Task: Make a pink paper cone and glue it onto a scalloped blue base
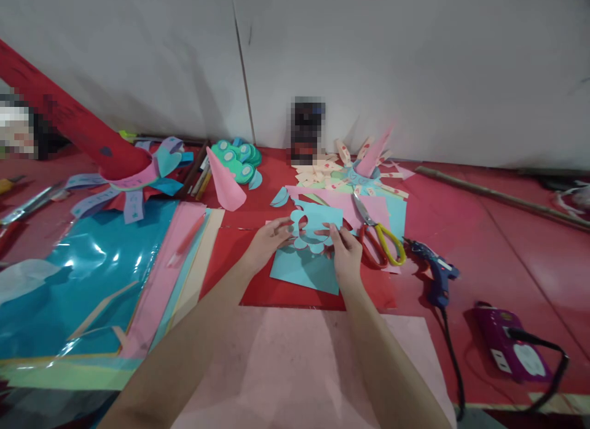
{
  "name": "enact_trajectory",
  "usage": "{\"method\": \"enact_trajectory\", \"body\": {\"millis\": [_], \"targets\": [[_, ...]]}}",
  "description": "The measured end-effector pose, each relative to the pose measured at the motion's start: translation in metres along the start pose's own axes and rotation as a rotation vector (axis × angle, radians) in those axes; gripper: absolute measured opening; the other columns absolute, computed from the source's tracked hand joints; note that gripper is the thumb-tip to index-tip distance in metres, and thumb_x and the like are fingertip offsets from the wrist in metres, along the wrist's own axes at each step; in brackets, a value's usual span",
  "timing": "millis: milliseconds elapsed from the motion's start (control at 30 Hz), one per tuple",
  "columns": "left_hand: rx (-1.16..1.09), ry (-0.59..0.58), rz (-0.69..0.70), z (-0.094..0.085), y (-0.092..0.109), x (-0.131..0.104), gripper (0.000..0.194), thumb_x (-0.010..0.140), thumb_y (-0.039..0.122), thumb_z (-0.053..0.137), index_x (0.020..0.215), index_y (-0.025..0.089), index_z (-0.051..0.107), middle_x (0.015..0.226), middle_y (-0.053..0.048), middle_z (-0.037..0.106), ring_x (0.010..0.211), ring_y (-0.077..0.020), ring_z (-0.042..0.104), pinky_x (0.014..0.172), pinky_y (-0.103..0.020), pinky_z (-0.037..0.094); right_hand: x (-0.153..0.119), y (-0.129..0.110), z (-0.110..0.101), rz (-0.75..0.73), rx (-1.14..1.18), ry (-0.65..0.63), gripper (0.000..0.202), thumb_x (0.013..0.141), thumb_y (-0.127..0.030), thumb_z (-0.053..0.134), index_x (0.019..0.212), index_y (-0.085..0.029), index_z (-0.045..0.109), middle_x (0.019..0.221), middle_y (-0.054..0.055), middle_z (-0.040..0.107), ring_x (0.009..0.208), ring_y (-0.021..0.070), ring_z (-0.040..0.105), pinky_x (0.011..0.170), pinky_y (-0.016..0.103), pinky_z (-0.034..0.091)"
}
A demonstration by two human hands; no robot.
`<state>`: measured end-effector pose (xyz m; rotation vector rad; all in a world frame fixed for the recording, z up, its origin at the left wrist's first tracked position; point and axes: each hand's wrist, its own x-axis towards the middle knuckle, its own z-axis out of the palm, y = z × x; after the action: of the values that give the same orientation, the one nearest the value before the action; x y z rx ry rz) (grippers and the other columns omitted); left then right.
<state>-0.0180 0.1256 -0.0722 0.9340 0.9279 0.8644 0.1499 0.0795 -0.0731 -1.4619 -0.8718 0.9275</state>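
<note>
Between my two hands is a light blue paper cutout (325, 215) with a scalloped edge and a hole in it. My left hand (271, 237) pinches its left side. My right hand (345, 247) grips its right side, fingers closed on the paper. Below the cutout lies a plain light blue sheet (304, 272) on the red surface. Scissors (381, 240) with one red and one yellow handle rest just right of my right hand, blades apart, on pink paper (375, 209). A pink paper cone (225, 183) lies beyond my left hand.
A blue glue gun (437, 270) and a purple power strip (511, 346) lie at the right with cords. Teal plastic-wrapped paper (106, 263) covers the left. At the back are green cutouts (237, 158), a spiky paper piece (366, 171) and a stick (498, 195).
</note>
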Motion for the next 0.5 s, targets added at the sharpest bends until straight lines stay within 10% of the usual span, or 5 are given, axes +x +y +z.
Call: {"method": "enact_trajectory", "body": {"millis": [500], "targets": [[0.354,0.274,0.128,0.0042,-0.0066,-0.0041,0.029,0.078,0.031,0.061,0.103,0.017,0.063,0.082,-0.003,0.073,0.072,-0.0166,0.070,0.073,-0.028,0.055,0.0000,-0.0056,0.0015,0.043,0.061,0.015,0.034,0.076,-0.048,0.062,0.087,-0.016,0.065,0.084,0.008,0.075,0.040,0.0079,0.048,0.041,0.024,0.036]]}}
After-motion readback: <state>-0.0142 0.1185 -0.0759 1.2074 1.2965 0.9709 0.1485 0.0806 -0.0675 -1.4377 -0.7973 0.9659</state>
